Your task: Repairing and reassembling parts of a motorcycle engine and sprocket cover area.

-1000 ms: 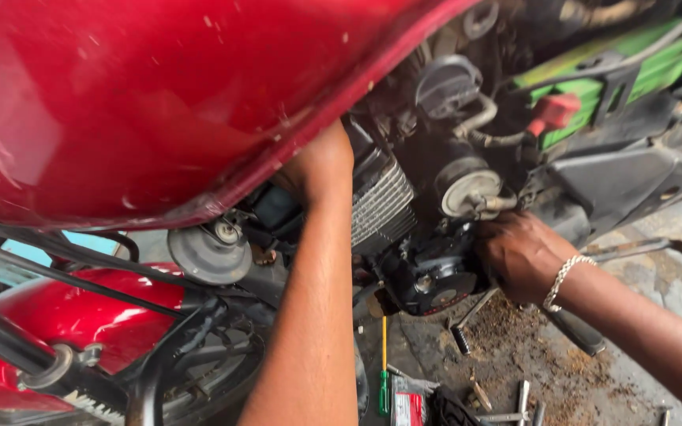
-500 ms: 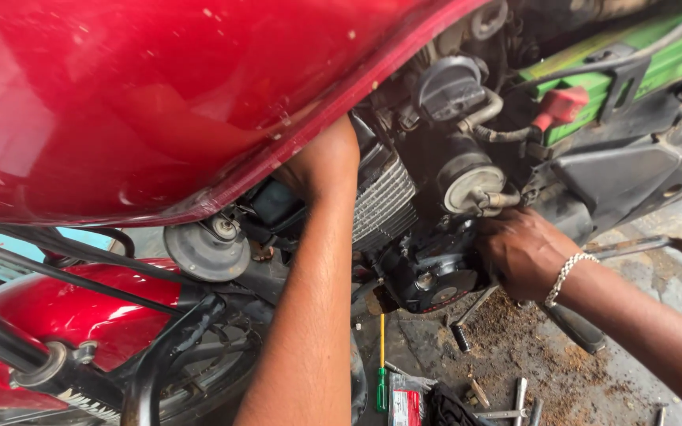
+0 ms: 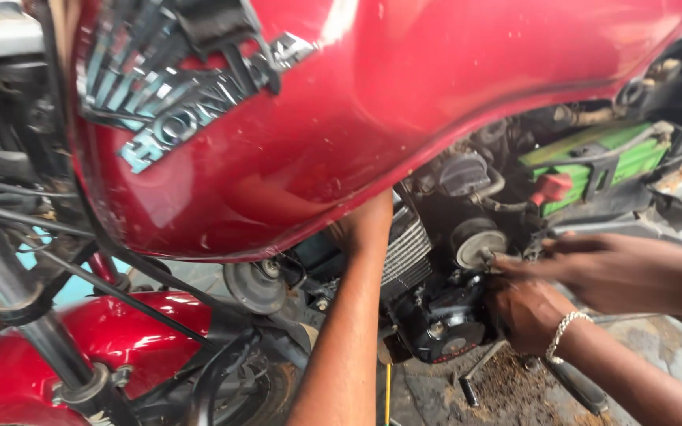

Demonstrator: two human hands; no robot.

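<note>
Head view is filled by a red tank [image 3: 404, 102] with a chrome badge [image 3: 175, 95], seen from above and to the side of a motorcycle. Below the tank, the engine [image 3: 436, 315] is seen, with silver cooling fins [image 3: 406, 252] and a round grey cap [image 3: 477, 241] beside them. The left hand [image 3: 361, 225] is reached up under the tank, next to the fins; its fingers are hidden behind the tank, so whether it is closed on anything cannot be told. The right hand [image 3: 526, 312], with a silver bracelet [image 3: 566, 331] at the wrist, is pressed against the dark lower engine case, just under the round cap; its fingers are curled toward the case, but what they grip, if anything, cannot be told. A 3rd hand [image 3: 593, 268], reaching in from the right edge and blurred, is held just above the right hand, its fingertips near the round cap; it appears to belong to another person. Behind it, a green battery [image 3: 601, 162] and a red cap [image 3: 550, 188] are seen under the tank's rear. At lower left, a red fender [image 3: 120, 339], a fork tube [image 3: 33, 315] and a round horn [image 3: 254, 285] are visible. On the stained ground [image 3: 515, 386] below the engine, a small dark socket [image 3: 468, 392] and a thin yellow-handled tool [image 3: 387, 394] are lying.
</note>
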